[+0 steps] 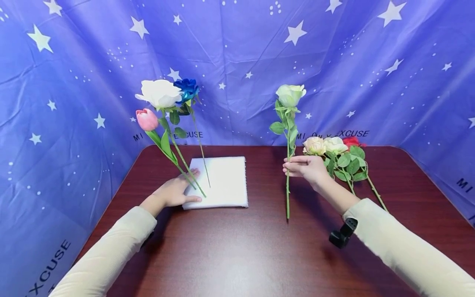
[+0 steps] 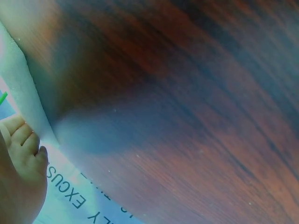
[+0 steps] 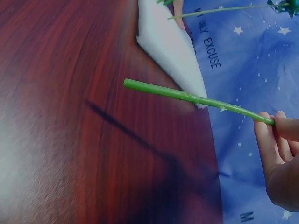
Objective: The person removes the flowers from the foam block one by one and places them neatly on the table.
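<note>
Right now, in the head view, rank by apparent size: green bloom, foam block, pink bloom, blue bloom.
1. Foam block
2. Green bloom
3. Pink bloom and blue bloom: too alike to rank.

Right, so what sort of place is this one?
Probably an indoor makeshift filming booth: blue star-printed cloth hangs behind and beside a dark wood-grained table, and a black device, perhaps a camera, sits at the cuff of the right sleeve.
</note>
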`<control>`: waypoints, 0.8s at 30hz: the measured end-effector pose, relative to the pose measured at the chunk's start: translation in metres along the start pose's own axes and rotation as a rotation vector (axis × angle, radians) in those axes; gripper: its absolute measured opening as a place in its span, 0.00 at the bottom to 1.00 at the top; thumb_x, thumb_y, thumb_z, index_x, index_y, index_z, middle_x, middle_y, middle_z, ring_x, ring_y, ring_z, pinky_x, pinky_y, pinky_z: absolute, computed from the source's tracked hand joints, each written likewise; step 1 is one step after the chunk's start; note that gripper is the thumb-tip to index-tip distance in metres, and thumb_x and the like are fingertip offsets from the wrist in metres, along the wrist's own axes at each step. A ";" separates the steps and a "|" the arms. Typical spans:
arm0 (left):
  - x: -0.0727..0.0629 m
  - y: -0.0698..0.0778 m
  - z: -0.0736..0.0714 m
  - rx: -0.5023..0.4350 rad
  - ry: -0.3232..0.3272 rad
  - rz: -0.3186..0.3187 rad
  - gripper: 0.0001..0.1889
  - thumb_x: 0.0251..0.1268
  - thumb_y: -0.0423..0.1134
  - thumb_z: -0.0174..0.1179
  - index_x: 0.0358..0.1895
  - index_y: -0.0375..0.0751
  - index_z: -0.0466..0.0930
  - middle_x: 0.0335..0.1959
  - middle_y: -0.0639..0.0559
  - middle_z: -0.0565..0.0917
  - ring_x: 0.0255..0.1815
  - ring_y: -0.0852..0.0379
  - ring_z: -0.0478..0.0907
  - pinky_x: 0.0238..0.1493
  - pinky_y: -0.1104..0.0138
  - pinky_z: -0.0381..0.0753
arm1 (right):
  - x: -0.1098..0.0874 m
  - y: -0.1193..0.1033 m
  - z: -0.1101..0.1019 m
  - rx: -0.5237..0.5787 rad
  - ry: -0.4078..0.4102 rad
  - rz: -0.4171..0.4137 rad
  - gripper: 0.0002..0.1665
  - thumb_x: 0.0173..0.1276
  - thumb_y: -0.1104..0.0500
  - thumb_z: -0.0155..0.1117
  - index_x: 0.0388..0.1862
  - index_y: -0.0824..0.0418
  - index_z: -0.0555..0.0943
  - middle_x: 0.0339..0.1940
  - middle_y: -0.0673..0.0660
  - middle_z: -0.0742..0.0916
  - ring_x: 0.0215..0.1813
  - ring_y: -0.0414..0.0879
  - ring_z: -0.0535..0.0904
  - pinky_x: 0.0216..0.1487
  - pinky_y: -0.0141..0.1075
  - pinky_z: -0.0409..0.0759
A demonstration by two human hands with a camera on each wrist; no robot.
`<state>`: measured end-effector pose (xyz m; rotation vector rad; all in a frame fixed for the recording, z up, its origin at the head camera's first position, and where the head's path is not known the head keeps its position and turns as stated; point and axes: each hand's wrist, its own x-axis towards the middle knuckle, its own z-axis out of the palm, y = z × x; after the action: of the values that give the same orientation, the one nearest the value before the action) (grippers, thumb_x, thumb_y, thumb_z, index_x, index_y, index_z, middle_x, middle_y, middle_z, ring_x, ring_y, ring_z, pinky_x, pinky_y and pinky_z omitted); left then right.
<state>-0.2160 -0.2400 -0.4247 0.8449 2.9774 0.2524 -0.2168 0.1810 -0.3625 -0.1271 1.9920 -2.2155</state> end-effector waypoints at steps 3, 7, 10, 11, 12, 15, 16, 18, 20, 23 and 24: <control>-0.001 0.000 0.000 -0.003 0.000 -0.001 0.50 0.55 0.62 0.62 0.74 0.34 0.55 0.74 0.36 0.61 0.75 0.41 0.60 0.73 0.51 0.63 | -0.005 0.003 -0.009 -0.008 -0.007 0.006 0.13 0.62 0.77 0.58 0.35 0.61 0.83 0.27 0.46 0.90 0.31 0.40 0.88 0.38 0.33 0.86; -0.001 0.000 0.000 -0.005 0.003 -0.002 0.49 0.55 0.61 0.62 0.74 0.33 0.55 0.74 0.36 0.61 0.75 0.41 0.60 0.72 0.51 0.64 | -0.011 0.006 -0.021 -0.023 0.005 0.026 0.13 0.62 0.76 0.60 0.34 0.60 0.83 0.28 0.44 0.90 0.31 0.39 0.88 0.38 0.31 0.86; -0.001 0.001 -0.001 -0.004 0.004 -0.005 0.49 0.55 0.61 0.62 0.74 0.34 0.55 0.75 0.37 0.61 0.75 0.42 0.60 0.72 0.52 0.64 | -0.014 0.007 -0.028 -0.030 0.013 0.052 0.10 0.62 0.74 0.61 0.35 0.61 0.82 0.29 0.43 0.90 0.31 0.39 0.88 0.38 0.31 0.86; -0.001 0.001 -0.001 -0.006 0.004 -0.005 0.49 0.55 0.61 0.62 0.74 0.34 0.56 0.75 0.37 0.61 0.75 0.41 0.60 0.72 0.51 0.64 | -0.015 0.007 -0.030 -0.029 0.016 0.061 0.10 0.62 0.74 0.62 0.35 0.61 0.82 0.29 0.42 0.90 0.31 0.38 0.88 0.38 0.31 0.86; -0.001 0.001 -0.001 -0.006 0.005 -0.004 0.49 0.55 0.61 0.62 0.74 0.34 0.55 0.75 0.37 0.61 0.75 0.41 0.60 0.73 0.52 0.64 | -0.016 0.007 -0.032 -0.033 0.019 0.069 0.09 0.62 0.73 0.62 0.35 0.61 0.83 0.29 0.42 0.90 0.31 0.38 0.88 0.38 0.31 0.86; -0.001 0.001 -0.001 -0.008 0.005 -0.002 0.49 0.56 0.61 0.62 0.74 0.33 0.55 0.75 0.37 0.61 0.75 0.42 0.60 0.73 0.52 0.63 | -0.019 0.009 -0.039 -0.038 0.027 0.091 0.12 0.62 0.73 0.62 0.32 0.57 0.84 0.28 0.42 0.90 0.31 0.38 0.88 0.38 0.30 0.86; -0.001 0.002 -0.002 -0.009 0.005 0.000 0.49 0.56 0.61 0.62 0.74 0.33 0.55 0.75 0.36 0.61 0.75 0.41 0.60 0.73 0.52 0.63 | -0.019 0.010 -0.041 -0.037 0.031 0.095 0.12 0.62 0.73 0.62 0.32 0.57 0.84 0.28 0.42 0.90 0.31 0.38 0.88 0.38 0.30 0.86; -0.001 0.002 -0.002 -0.009 0.005 -0.001 0.49 0.56 0.61 0.62 0.74 0.33 0.55 0.75 0.36 0.60 0.75 0.42 0.60 0.73 0.52 0.63 | -0.020 0.013 -0.046 -0.056 0.040 0.102 0.14 0.62 0.73 0.62 0.30 0.55 0.84 0.28 0.42 0.90 0.31 0.38 0.88 0.38 0.30 0.86; -0.001 0.002 -0.002 -0.006 0.004 -0.002 0.49 0.56 0.61 0.62 0.74 0.33 0.55 0.75 0.36 0.60 0.75 0.41 0.60 0.73 0.52 0.63 | -0.020 0.015 -0.050 -0.072 0.050 0.116 0.14 0.62 0.73 0.62 0.29 0.53 0.84 0.27 0.41 0.89 0.30 0.38 0.88 0.38 0.30 0.86; -0.001 0.002 -0.002 -0.002 0.003 -0.005 0.50 0.56 0.61 0.62 0.74 0.33 0.54 0.75 0.36 0.60 0.75 0.41 0.60 0.73 0.52 0.64 | -0.021 0.018 -0.055 -0.110 0.059 0.138 0.13 0.62 0.72 0.63 0.30 0.53 0.84 0.27 0.40 0.89 0.30 0.37 0.87 0.39 0.30 0.86; -0.001 0.002 -0.002 -0.002 0.002 -0.006 0.50 0.56 0.61 0.62 0.74 0.33 0.54 0.75 0.36 0.60 0.75 0.41 0.60 0.73 0.52 0.64 | -0.021 0.019 -0.057 -0.121 0.061 0.149 0.12 0.62 0.72 0.63 0.31 0.55 0.83 0.27 0.40 0.89 0.30 0.37 0.87 0.39 0.30 0.86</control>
<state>-0.2140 -0.2391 -0.4224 0.8352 2.9806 0.2564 -0.2041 0.2386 -0.3865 0.0742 2.0933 -2.0318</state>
